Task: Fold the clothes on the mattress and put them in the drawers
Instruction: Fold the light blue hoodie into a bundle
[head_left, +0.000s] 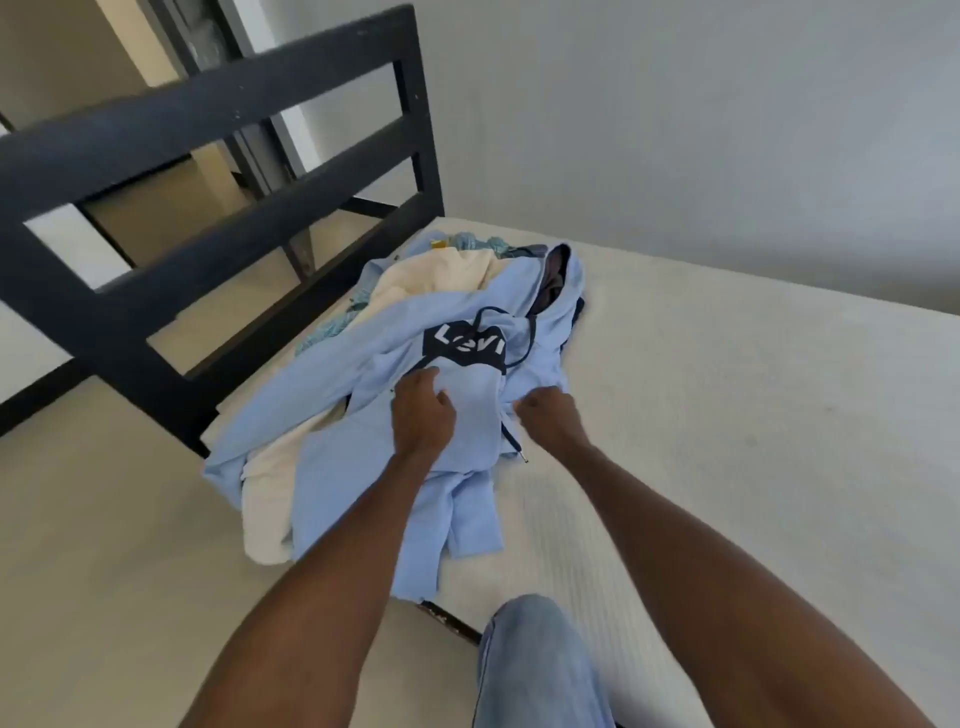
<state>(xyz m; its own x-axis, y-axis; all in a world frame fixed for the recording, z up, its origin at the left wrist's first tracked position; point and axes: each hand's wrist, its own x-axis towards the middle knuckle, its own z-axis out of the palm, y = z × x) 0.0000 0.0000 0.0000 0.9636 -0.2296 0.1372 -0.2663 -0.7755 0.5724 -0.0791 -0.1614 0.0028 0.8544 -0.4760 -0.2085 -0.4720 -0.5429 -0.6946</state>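
Observation:
A light blue hoodie (363, 467) with a dark logo on its chest lies crumpled on top of a pile of clothes at the left end of the white mattress (727, 415). My left hand (423, 415) grips the hoodie's front just below the logo. My right hand (548, 415) pinches the fabric beside the dark drawstring, fingers curled. A cream garment (265, 514) lies under the hoodie, and teal patterned cloth (332, 325) shows at the pile's far side.
A black slatted bed frame end (208, 171) rises just left of the pile. A pale wall runs behind the mattress. My knee in light jeans (535, 660) is at the mattress's near edge. Beige floor lies to the left.

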